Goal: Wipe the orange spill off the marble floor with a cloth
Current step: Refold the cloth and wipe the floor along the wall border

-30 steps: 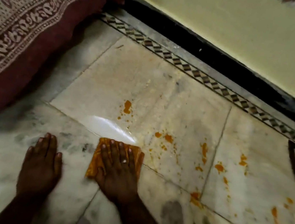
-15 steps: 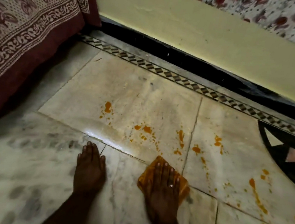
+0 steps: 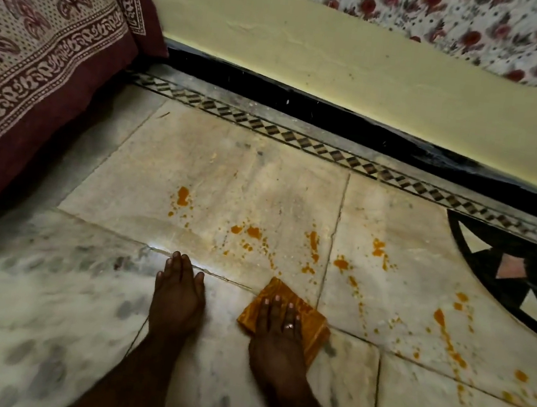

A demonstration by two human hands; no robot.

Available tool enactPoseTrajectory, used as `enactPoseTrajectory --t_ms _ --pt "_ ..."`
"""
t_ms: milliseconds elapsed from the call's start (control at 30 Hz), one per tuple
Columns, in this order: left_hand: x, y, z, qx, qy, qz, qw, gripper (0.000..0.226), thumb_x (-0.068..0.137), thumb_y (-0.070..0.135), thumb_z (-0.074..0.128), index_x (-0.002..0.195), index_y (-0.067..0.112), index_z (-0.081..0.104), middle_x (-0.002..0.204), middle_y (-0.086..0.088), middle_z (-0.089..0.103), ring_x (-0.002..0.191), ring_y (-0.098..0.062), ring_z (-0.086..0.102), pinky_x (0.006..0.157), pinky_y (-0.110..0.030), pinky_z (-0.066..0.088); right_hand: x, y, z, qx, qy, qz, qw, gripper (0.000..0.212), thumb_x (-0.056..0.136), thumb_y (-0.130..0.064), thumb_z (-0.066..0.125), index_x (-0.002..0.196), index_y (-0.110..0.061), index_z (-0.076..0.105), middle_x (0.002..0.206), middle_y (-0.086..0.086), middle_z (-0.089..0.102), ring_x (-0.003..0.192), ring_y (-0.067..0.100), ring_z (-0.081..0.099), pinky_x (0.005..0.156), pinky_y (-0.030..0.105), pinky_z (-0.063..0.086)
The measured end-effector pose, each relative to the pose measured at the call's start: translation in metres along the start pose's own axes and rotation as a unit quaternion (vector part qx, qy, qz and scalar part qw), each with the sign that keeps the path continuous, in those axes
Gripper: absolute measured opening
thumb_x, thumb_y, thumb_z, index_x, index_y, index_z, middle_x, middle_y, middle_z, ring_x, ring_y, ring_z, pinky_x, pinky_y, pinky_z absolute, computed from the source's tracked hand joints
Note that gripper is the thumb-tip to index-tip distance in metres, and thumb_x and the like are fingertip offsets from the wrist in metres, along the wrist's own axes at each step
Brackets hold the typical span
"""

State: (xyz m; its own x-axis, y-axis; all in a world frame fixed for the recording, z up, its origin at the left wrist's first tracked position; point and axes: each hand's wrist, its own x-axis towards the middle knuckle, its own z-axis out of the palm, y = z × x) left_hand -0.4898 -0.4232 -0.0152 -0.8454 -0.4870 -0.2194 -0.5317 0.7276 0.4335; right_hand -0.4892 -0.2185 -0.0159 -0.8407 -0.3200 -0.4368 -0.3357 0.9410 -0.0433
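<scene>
Two bare hands rest flat on the marble floor (image 3: pixel 263 182) at the lower middle of the frame. The left hand (image 3: pixel 178 297) lies palm down on the bare stone, its fingers (image 3: pixel 178 266) straight and close together, holding nothing. Just to its right, the right hand (image 3: pixel 280 343) presses down on a folded orange cloth (image 3: pixel 311 325), fingers stretched out flat over it rather than curled round it; a ring (image 3: pixel 289 325) shows on one of them. The cloth sits across a joint between slabs, with its far corner pointing up the frame.

The orange spill (image 3: pixel 314 241) lies as scattered drops and streaks beyond the cloth and off towards the lower right, apart from both hands. A maroon block-printed bedspread (image 3: pixel 45 27) fills the upper left. A diamond-patterned border strip (image 3: pixel 302 139) runs below a black skirting and a yellow wall (image 3: pixel 344 67); a black inlay motif (image 3: pixel 506 263) sits at the right edge.
</scene>
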Motion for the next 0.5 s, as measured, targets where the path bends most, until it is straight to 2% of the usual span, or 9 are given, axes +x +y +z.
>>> enactPoseTrajectory --t_ms 67,133,167,200,267,333,367,433,500 --pt "-0.003 0.008 0.001 -0.006 -0.019 0.011 1.0 0.063 0.107 0.038 0.017 0.158 0.002 0.018 0.167 -0.016 0.012 0.156 -0.027 0.01 0.125 -0.04 0.005 0.004 -0.006 -0.019 -0.001 -0.03 0.013 0.999 0.053 0.085 -0.017 0.043 0.128 0.004 0.067 0.138 0.028 0.057 0.112 0.055 0.065 0.09 0.061 0.056" --pt "-0.007 0.017 0.001 -0.008 -0.044 0.035 0.998 0.066 0.104 0.041 0.012 0.158 0.003 0.017 0.168 -0.015 0.012 0.156 -0.025 0.01 0.126 -0.038 0.006 0.008 -0.01 -0.041 0.025 -0.004 0.007 1.0 0.052 0.105 -0.024 0.039 0.148 0.004 0.045 0.156 0.028 0.038 0.136 0.054 0.047 0.111 0.058 0.042" --pt "-0.009 0.022 0.0 -0.011 -0.063 0.045 0.997 0.065 0.105 0.04 0.012 0.159 0.004 0.017 0.168 -0.013 0.011 0.156 -0.023 0.009 0.126 -0.036 0.006 0.009 -0.008 -0.05 0.044 -0.001 -0.001 0.999 0.055 0.109 -0.031 0.035 0.153 0.002 0.036 0.159 0.026 0.036 0.143 0.049 0.04 0.116 0.052 0.035" --pt "-0.011 0.027 0.0 -0.015 -0.074 0.058 0.995 0.065 0.104 0.041 0.012 0.159 0.006 0.018 0.168 -0.012 0.012 0.156 -0.022 0.009 0.125 -0.034 0.005 0.008 -0.007 -0.06 0.086 -0.022 0.004 0.996 0.054 0.11 -0.037 0.035 0.151 -0.002 0.039 0.155 0.023 0.043 0.142 0.042 0.043 0.115 0.044 0.035" --pt "-0.014 0.038 -0.002 -0.026 -0.075 0.092 0.993 0.073 0.097 0.046 0.011 0.159 0.009 0.023 0.168 -0.009 0.014 0.156 -0.021 0.011 0.124 -0.031 0.006 0.013 -0.002 -0.078 0.183 -0.007 0.004 0.983 0.042 0.106 -0.042 0.044 0.132 -0.013 0.057 0.135 0.012 0.062 0.125 0.032 0.057 0.101 0.035 0.043" --pt "-0.013 0.05 -0.005 -0.054 -0.064 0.115 0.99 0.071 0.097 0.048 0.017 0.154 0.011 0.037 0.166 -0.007 0.025 0.154 -0.021 0.02 0.123 -0.03 0.013 0.02 0.003 -0.099 0.25 -0.02 0.005 0.968 0.031 0.102 -0.042 0.051 0.112 -0.016 0.067 0.119 0.009 0.069 0.108 0.028 0.063 0.082 0.03 0.042" --pt "-0.011 0.055 -0.009 -0.081 -0.067 0.111 0.988 0.065 0.1 0.048 0.022 0.146 0.012 0.05 0.16 -0.008 0.038 0.15 -0.023 0.032 0.121 -0.031 0.022 0.024 0.007 -0.107 0.273 -0.036 0.006 0.961 0.028 0.101 -0.041 0.054 0.103 -0.018 0.069 0.112 0.01 0.071 0.098 0.026 0.064 0.076 0.029 0.039" --pt "-0.003 0.065 -0.012 -0.164 -0.095 0.063 0.98 0.051 0.098 0.054 0.03 0.108 0.022 0.069 0.126 -0.01 0.068 0.122 -0.03 0.06 0.104 -0.038 0.045 0.031 0.011 -0.126 0.332 -0.058 0.008 0.941 0.026 0.1 -0.039 0.057 0.09 -0.019 0.07 0.096 0.01 0.071 0.082 0.019 0.06 0.067 0.029 0.037" --pt "0.003 0.08 -0.024 -0.295 -0.125 -0.026 0.947 0.053 0.087 0.068 0.036 0.086 0.027 0.069 0.102 -0.007 0.074 0.1 -0.03 0.068 0.092 -0.044 0.053 0.033 0.011 -0.146 0.418 -0.065 0.014 0.906 0.025 0.098 -0.033 0.062 0.081 -0.016 0.072 0.083 0.008 0.07 0.075 0.019 0.06 0.065 0.028 0.042"
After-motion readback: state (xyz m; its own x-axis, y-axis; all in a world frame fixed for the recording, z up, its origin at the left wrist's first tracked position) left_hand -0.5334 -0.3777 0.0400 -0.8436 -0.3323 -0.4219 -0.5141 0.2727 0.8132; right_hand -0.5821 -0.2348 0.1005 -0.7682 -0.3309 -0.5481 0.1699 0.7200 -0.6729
